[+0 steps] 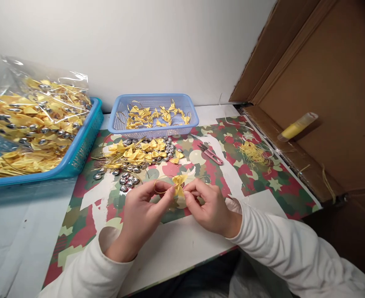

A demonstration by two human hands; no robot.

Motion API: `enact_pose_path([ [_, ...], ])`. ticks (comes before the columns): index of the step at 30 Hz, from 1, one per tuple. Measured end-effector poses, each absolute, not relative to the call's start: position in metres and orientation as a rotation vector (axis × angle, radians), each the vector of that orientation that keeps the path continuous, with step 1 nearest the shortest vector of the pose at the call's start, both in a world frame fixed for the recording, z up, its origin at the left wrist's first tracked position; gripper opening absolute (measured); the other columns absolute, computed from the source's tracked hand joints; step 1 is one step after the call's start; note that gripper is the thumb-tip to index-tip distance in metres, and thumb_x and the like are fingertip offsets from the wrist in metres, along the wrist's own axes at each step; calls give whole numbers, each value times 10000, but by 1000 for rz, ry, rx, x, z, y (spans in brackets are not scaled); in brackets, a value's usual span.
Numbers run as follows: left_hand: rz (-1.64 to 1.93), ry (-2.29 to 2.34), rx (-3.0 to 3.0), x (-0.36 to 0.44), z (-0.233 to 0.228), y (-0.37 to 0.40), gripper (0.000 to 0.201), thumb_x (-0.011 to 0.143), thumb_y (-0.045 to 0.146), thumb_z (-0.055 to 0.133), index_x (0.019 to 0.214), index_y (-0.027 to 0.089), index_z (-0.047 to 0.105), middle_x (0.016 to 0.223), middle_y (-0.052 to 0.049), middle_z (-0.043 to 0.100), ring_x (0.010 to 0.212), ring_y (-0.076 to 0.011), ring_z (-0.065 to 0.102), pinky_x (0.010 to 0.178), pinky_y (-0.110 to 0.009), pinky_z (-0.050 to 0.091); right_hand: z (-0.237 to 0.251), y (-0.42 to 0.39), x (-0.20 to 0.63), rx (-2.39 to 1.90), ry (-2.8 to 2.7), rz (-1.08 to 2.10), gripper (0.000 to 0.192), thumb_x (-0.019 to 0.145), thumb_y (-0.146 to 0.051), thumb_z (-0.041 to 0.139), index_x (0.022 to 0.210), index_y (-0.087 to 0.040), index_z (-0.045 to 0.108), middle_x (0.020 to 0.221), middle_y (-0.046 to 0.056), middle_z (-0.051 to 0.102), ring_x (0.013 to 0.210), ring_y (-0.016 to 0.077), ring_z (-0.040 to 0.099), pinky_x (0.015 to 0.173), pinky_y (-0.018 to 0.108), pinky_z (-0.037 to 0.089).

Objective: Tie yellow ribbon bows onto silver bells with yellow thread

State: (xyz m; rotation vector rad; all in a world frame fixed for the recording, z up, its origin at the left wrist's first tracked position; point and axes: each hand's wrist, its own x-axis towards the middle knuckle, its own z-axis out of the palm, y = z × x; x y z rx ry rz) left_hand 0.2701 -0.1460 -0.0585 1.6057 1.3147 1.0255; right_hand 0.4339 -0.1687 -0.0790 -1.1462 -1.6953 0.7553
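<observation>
Both my hands pinch a small yellow ribbon bow (179, 184) above the front of the patterned sheet. My left hand (147, 211) grips its left side between thumb and fingers, and a thin gold cord loops out beside those fingertips. On the other side, my right hand (207, 205) has thumb and index finger closed at the bow's right edge. The knot is partly hidden by my fingertips. Just beyond lies a pile of yellow bows (142, 151) with gold cords, mixed with silver bells (129, 181).
A blue basket (153, 131) behind the pile holds corded bows. At left, a larger blue basket (86, 142) bears a clear bag (42, 107) of bows and bells. Pink-handled thread snips (212, 155) and yellow thread scraps (253, 151) lie right. A cardboard wall (331, 74) borders the right side.
</observation>
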Motion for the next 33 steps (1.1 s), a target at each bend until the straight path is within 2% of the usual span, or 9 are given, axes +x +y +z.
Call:
enact_pose_path([
  [8, 1030, 1301, 1507, 270, -56, -144, 201, 800, 302, 641, 627, 203, 623, 471, 25, 582, 495, -143, 588, 425, -218, 451, -79, -169, 433, -1145, -1692, 721, 93, 862, -150, 471, 789, -203, 497, 518, -75, 450, 428, 70, 436, 454, 194, 347],
  [19, 1030, 1282, 1526, 271, -58, -144, 200, 798, 325, 649, 638, 204, 647, 475, 14, 597, 498, -150, 596, 404, -220, 451, -79, -168, 434, -1155, -1688, 719, 98, 862, -147, 474, 784, -202, 496, 508, -84, 419, 425, 67, 401, 454, 197, 326],
  [25, 1007, 1287, 1551, 272, -57, -146, 184, 789, 293, 647, 633, 196, 656, 544, 2, 642, 539, -147, 611, 421, -209, 451, -78, -167, 433, -1153, -1687, 744, 109, 865, -141, 475, 775, -204, 477, 509, -89, 393, 422, 63, 373, 451, 199, 312],
  [33, 1004, 1281, 1572, 272, -57, -146, 192, 795, 283, 633, 629, 189, 648, 533, 6, 618, 507, -128, 584, 384, -189, 411, -77, -167, 432, -1141, -1692, 731, 122, 859, -136, 469, 762, -211, 469, 497, -89, 397, 412, 68, 374, 440, 205, 318],
])
